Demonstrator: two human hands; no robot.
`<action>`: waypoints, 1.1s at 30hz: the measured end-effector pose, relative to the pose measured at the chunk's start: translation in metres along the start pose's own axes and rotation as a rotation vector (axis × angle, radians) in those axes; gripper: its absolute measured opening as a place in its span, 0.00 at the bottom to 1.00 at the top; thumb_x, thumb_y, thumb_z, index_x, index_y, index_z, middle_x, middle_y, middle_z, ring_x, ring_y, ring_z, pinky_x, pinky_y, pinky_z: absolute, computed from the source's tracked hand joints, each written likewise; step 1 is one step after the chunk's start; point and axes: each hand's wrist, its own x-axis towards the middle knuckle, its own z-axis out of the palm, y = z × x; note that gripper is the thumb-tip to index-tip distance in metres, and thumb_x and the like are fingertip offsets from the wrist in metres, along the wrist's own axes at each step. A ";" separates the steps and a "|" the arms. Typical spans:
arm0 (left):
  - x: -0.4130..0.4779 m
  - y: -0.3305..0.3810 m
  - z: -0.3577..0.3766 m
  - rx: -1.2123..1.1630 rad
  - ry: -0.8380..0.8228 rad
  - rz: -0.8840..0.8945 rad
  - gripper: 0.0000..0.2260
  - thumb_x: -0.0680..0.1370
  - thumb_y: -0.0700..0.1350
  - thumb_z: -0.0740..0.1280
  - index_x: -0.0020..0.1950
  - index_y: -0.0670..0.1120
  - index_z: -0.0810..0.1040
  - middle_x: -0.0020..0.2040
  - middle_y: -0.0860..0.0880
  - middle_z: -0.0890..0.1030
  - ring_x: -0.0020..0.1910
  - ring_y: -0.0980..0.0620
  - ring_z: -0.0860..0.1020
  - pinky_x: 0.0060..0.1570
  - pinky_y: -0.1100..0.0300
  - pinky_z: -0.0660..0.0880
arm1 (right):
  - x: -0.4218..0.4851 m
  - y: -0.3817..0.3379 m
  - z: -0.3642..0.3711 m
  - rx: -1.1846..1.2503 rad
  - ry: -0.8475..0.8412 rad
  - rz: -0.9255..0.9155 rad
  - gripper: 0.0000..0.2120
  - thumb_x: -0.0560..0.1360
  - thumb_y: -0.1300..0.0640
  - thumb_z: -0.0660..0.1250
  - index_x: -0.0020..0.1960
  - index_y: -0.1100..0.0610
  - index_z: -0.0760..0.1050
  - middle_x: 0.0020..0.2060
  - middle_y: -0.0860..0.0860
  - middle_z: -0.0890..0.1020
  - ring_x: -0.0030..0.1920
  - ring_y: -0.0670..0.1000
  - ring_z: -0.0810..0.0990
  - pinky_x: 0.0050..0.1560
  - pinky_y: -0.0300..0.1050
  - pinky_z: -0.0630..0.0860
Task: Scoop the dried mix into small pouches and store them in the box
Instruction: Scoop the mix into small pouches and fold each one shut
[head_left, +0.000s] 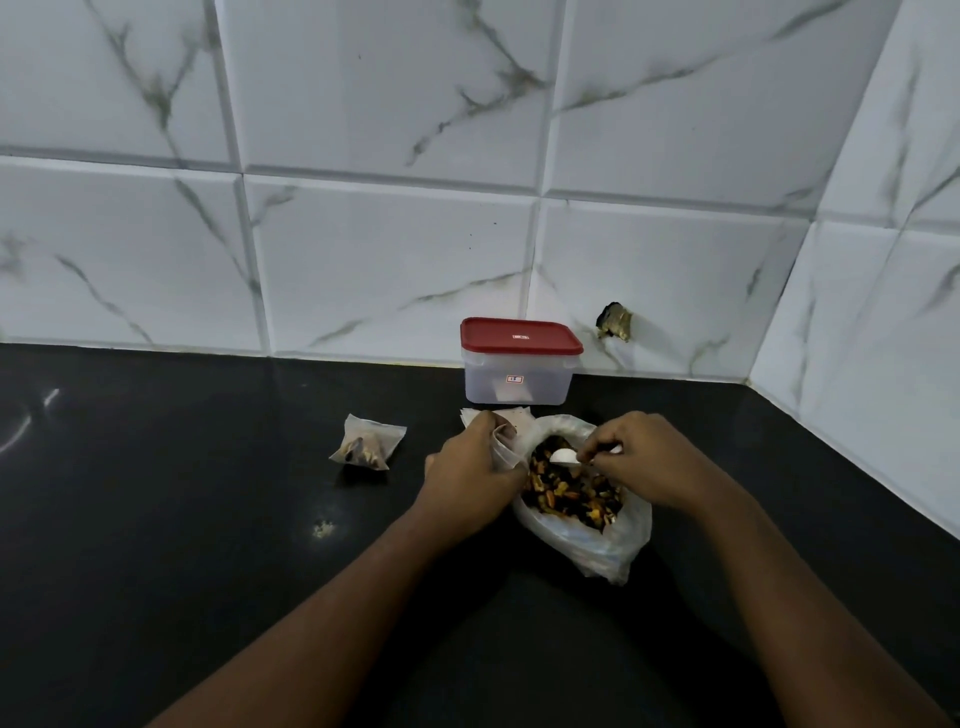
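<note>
just below the middle of the frame, on the black counter (208, 519), my left hand (467, 470) is curled round the mouth of a small empty pouch (503, 448), pinching it right beside the open plastic bag (613, 545). my right hand (647, 457), a little to the right of it, pinches the handle of a white spoon (565, 456) between thumb and fingertips. the spoon's bowl sits over the dried mix (566, 491), a heap of dark and orange bits inside the bag. whether the spoon carries any mix i cannot tell. behind my left hand a few more flat pouches (519, 415) lie on the counter, partly hidden by my knuckles. left of centre, well apart from the bag, one filled pouch (368, 446) rests on the counter. the box (519, 384), clear with its red lid (519, 336) on, stands just behind the bag against the marbled white tile wall (363, 260). a dark ragged hole (614, 322) shows in the wall right of the box.
</note>
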 end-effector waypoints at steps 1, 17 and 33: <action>0.000 0.000 0.000 0.000 0.001 0.002 0.15 0.77 0.51 0.73 0.59 0.60 0.72 0.51 0.62 0.78 0.57 0.57 0.79 0.67 0.44 0.75 | 0.000 -0.001 0.000 -0.003 -0.011 -0.008 0.09 0.78 0.58 0.71 0.52 0.47 0.87 0.49 0.42 0.85 0.46 0.40 0.82 0.43 0.33 0.73; -0.001 0.001 -0.001 0.011 0.002 0.001 0.15 0.77 0.52 0.73 0.61 0.59 0.73 0.52 0.61 0.77 0.58 0.56 0.79 0.67 0.43 0.74 | 0.003 0.002 -0.001 0.763 0.077 0.273 0.11 0.80 0.68 0.64 0.48 0.63 0.85 0.39 0.58 0.88 0.27 0.45 0.71 0.25 0.37 0.63; -0.003 -0.001 0.001 -0.015 0.040 0.019 0.12 0.76 0.50 0.73 0.53 0.59 0.72 0.48 0.60 0.81 0.53 0.56 0.80 0.64 0.42 0.74 | -0.004 -0.024 0.012 0.597 -0.101 -0.160 0.13 0.77 0.67 0.71 0.52 0.51 0.88 0.51 0.49 0.88 0.54 0.50 0.85 0.57 0.45 0.81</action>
